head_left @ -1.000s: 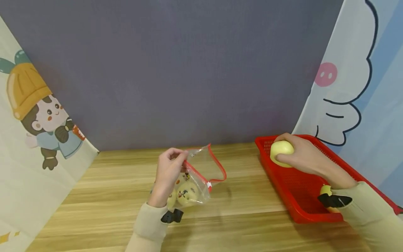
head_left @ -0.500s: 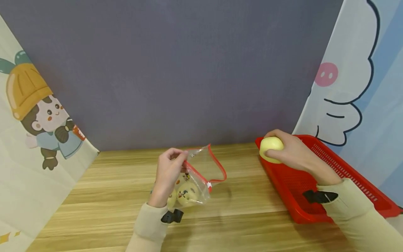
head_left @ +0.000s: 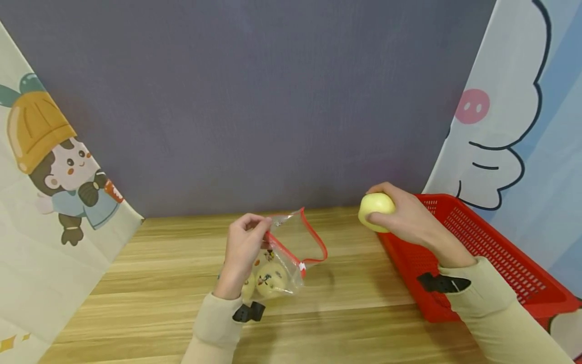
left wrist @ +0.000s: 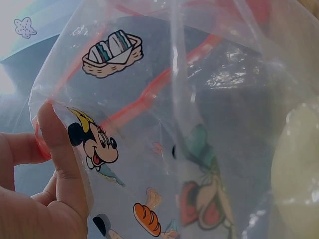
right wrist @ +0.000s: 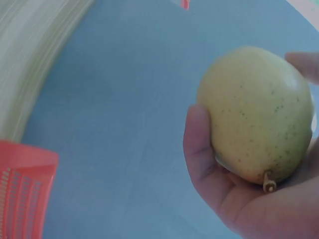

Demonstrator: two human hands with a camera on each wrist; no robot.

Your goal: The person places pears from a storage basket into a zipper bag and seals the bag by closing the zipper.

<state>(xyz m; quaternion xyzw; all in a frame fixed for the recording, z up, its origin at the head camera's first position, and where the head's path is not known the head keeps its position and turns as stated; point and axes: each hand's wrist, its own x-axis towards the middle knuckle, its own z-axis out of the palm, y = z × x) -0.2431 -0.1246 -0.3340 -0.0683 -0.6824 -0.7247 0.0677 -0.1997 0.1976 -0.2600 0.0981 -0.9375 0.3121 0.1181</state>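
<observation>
The left hand (head_left: pixel 243 250) pinched the red rim of a clear zip bag (head_left: pixel 290 270) between thumb and fingers, its remaining fingers folded in. The bag's mouth gaped toward the right, with a white slider (head_left: pixel 302 266) at the near end of the rim. At least 2 pale yellow fruits (head_left: pixel 271 279) lay inside the bag on the wooden table (head_left: pixel 354 323), partly hidden by the hand and the cartoon print (left wrist: pixel 99 144).

The right hand (head_left: pixel 411 215) was curled round a yellow fruit (head_left: pixel 376 210), fingers on the far side and thumb on the near side, spread only as wide as the fruit. In the right wrist view its short stem (right wrist: pixel 269 184) showed close to the palm, and dark specks dotted its skin. The fruit was held up just past the far left corner of the red basket (head_left: pixel 409 278), well apart from the bag's mouth.

Compared with 1.0 s earlier, the right hand and its fruit had moved left, from over the basket to beyond its left edge, with the grip unchanged. The left hand and the bag had stayed in place.
</observation>
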